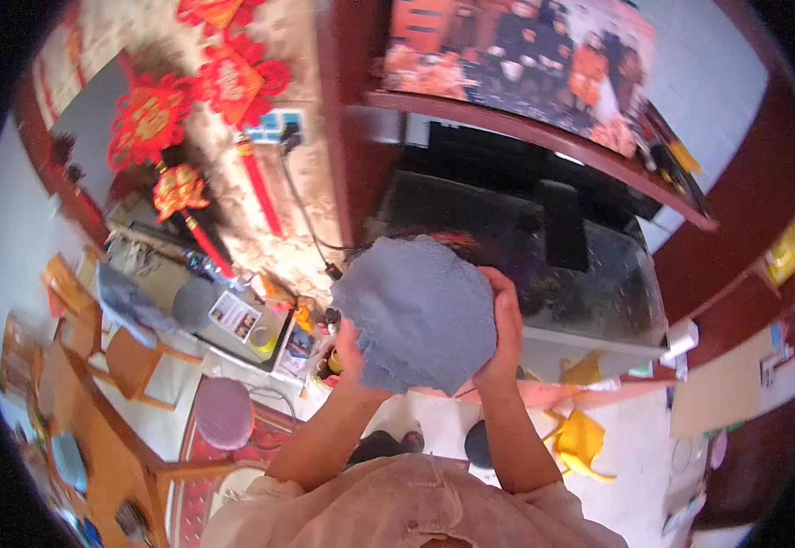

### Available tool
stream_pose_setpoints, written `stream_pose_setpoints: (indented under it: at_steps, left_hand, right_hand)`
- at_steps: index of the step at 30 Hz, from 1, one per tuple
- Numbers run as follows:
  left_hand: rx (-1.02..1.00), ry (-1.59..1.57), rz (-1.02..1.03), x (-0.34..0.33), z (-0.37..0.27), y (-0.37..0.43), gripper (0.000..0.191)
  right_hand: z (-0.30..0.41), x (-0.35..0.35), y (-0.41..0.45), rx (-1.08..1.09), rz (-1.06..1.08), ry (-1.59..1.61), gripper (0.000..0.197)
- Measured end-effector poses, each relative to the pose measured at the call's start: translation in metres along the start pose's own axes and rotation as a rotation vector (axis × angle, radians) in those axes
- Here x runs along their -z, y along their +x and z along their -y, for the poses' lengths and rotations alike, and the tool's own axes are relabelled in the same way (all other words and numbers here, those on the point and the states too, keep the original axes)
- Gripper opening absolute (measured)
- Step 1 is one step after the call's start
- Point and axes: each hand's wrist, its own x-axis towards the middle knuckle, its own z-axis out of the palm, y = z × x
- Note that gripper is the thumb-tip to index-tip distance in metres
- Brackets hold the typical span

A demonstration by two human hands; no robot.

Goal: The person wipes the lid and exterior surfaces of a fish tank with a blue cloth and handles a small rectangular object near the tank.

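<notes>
A grey-blue cloth (414,308), bunched and wrinkled, is held up in front of my chest between both hands. My left hand (351,356) grips its lower left edge, with most of the fingers hidden under the cloth. On the opposite side, my right hand (505,329) wraps around the right edge, fingers curled behind it. Whether anything lies inside or beneath the cloth cannot be seen. Beyond it is a dark glassy surface (603,294) with pale specks, partly covered from view by the cloth.
A dark red shelf (541,130) with a large picture overhangs the glassy surface. A black cord (301,198) runs from a wall socket. Left are a cluttered counter (192,301), a round stool (223,413) and a wooden table (96,431). A small yellow chair (581,442) stands right.
</notes>
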Motion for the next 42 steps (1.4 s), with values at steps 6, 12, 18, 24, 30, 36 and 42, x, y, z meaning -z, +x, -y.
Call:
stream_pose_setpoints:
  at_steps: [6,12,18,24,30,36,42]
  left_hand:
    - [0.344,0.44,0.115,0.002,0.034,0.018,0.05]
    - [-0.347,1.166,0.508,-0.033,0.052,0.029,0.042]
    - [-0.321,1.153,0.344,-0.034,0.054,0.029,0.033]
    - [-0.481,1.533,0.762,-0.061,0.082,0.046,0.029]
    - [-0.491,1.774,0.955,-0.087,0.131,0.076,0.041]
    - [-0.49,2.063,1.059,-0.089,0.148,0.076,0.063]
    - [-0.487,2.103,1.017,-0.082,0.154,0.077,0.055]
  right_hand:
    - [-0.005,0.019,-0.042,-0.209,0.164,0.771,0.07]
    - [0.003,0.056,-0.068,-0.458,-0.207,0.322,0.06]
    - [0.049,0.082,-0.074,-0.259,-0.624,0.191,0.054]
    - [0.102,0.14,-0.046,0.151,-0.936,0.142,0.043]
    - [0.074,0.209,0.022,0.454,-0.519,-1.149,0.045]
    - [0.044,0.205,0.086,0.291,-0.02,-1.828,0.051]
    - [0.036,0.211,0.156,0.414,0.388,-1.729,0.054]
